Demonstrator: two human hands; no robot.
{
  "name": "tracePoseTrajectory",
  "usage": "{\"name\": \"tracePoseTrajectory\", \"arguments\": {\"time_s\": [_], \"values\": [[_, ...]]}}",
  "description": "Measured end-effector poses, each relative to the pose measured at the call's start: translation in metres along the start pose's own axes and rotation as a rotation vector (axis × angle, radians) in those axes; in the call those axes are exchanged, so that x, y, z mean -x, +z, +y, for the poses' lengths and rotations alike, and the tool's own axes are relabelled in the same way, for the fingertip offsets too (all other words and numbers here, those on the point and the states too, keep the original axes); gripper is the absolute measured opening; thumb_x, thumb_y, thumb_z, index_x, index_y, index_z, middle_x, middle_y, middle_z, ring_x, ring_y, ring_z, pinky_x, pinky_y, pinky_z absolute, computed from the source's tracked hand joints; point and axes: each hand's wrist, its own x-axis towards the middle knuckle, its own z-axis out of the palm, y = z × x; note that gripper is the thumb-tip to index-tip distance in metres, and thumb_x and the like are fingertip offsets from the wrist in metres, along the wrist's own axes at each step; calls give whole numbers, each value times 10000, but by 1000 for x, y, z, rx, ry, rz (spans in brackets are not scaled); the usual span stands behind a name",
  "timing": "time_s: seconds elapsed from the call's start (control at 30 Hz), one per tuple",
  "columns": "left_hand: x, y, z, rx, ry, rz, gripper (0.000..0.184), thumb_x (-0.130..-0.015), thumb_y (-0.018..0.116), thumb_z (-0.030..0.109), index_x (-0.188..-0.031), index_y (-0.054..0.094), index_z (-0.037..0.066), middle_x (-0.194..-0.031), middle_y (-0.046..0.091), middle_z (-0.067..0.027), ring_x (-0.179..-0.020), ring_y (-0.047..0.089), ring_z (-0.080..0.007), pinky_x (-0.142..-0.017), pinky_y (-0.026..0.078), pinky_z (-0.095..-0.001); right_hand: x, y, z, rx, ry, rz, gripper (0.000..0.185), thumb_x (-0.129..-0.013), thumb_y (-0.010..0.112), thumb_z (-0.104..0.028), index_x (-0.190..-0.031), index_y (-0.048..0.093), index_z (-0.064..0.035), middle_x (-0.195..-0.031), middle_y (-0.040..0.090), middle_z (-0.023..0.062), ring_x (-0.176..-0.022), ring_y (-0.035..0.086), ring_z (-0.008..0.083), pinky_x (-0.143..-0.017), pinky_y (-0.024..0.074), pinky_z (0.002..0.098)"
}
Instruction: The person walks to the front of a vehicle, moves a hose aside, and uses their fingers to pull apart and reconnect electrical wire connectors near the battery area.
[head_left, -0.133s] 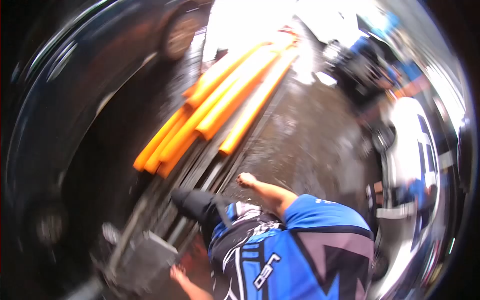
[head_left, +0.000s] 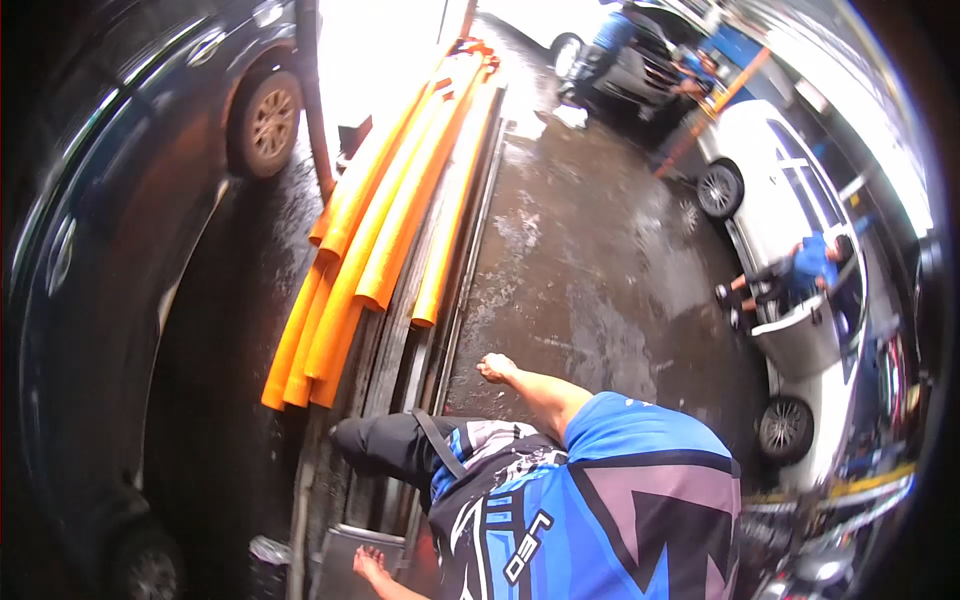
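Observation:
My right hand (head_left: 495, 368) hangs over the wet floor beside the metal rails, fingers curled in; I see nothing in it. My left hand (head_left: 370, 563) is low in the view, fingers partly spread and nothing visible in them, above a grey flat plate (head_left: 345, 565). Whether it touches the plate I cannot tell. Between the hands, my dark-trousered leg (head_left: 380, 445) crosses the long metal rails (head_left: 385, 350). Several long orange tubes (head_left: 340, 310) lie along the rails, nearest to my right hand.
A dark car (head_left: 100, 240) stands along the left, a post (head_left: 310, 100) near its wheel. On the right is a white car (head_left: 765, 170) with a person (head_left: 815, 262) at its open door (head_left: 800, 340). Other people work at a vehicle (head_left: 640, 70) farther back. The floor (head_left: 580, 250) is wet.
The view has swung, and blur has lessened. The tubes and rails now stand more upright in view. Both hands keep much the same pose.

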Motion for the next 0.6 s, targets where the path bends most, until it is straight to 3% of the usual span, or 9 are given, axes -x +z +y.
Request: {"name": "tracePoseTrajectory", "arguments": {"time_s": [0.07, 0.1, 0.17, 0.23, 0.27, 0.37, 0.47, 0.53, 0.6], "values": [[-19, -19, 93, -66, 130, -33, 269, -1000, 522, 316, -1126, 613, 96, -868, 650, -64, -715, 625, -192, -566, 508, -305, 18, 36, -26, 72, -22, 17, 338, -961, 520, -382, -965, 711, -104, -1003, 705, 179, -956, 676, 379, -830, 535, 482], [-24, 13, 114, -88, 152, -99, 278, -1004, 516, 316, -1138, 611, 92, -868, 650, -65, -707, 625, -189, -558, 509, -295, 33, 12, -20, 233, -14, 61, 334, -960, 523, -384, -957, 708, -106, -994, 709, 168, -943, 679, 377, -822, 537, 480], [-67, 51, 153, -119, 216, -240, 293, -1006, 518, 324, -1154, 604, 86, -861, 648, -64, -687, 627, -176, -545, 513, -270, 68, 14, -25, 147, 161, -118, 362, -940, 525, -362, -1051, 687, -59, -1076, 696, 189, -1007, 679, 331, -833, 538, 445], [-105, 87, 208, -178, 285, -327, 291, -1008, 529, 315, -1162, 598, 78, -846, 647, -56, -643, 611, -144, -519, 509, -260, 41, 39, -27, 564, -18, -273, 345, -923, 558, -349, -1059, 690, -60, -1081, 704, 153, -1022, 677, 315, -843, 543, 447], [-114, 101, 239, -211, 307, -358, 285, -1011, 525, 308, -1164, 598, 79, -846, 647, -58, -636, 608, -143, -510, 508, -263, 35, 56, -44, 301, 198, -108, 218, -898, 576, -257, -975, 706, -100, -1046, 717, 93, -980, 684, 311, -835, 558, 420], [-127, 139, 315, -315, 343, -425, 275, -1016, 518, 303, -1156, 606, 82, -811, 649, -61, -615, 607, -147, -507, 511, -273, -41, 65, -59, 506, -311, -30, 286, -929, 540, -355, -1013, 693, -129, -1057, 700, 148, -966, 685, 329, -846, 549, 442], [-134, 147, 375, -401, 315, -382, 255, -1020, 504, 291, -1114, 617, 83, -787, 648, -57, -594, 605, -149, -475, 494, -271, -37, 15, -214, 587, -458, -84, 259, -939, 491, -285, -1057, 629, -100, -1021, 670, 194, -936, 659, 397, -811, 541, 508], [-140, 141, 403, -420, 338, -360, 247, -1021, 501, 289, -1095, 618, 84, -785, 645, -56, -587, 602, -151, -458, 485, -269, -12, -17, -320, 327, -513, 95, 312, -956, 481, -320, -969, 632, -48, -924, 651, 239, -928, 636, 434, -792, 510, 535], [-143, 135, 423, -442, 357, -317, 238, -1020, 496, 286, -1059, 617, 85, -774, 641, -54, -569, 594, -152, -430, 466, -268, -11, -34, -390, 35, -476, 185, 411, -983, 461, -376, -990, 644, -8, -970, 644, 259, -1009, 595, 453, -883, 463, 525]]}}
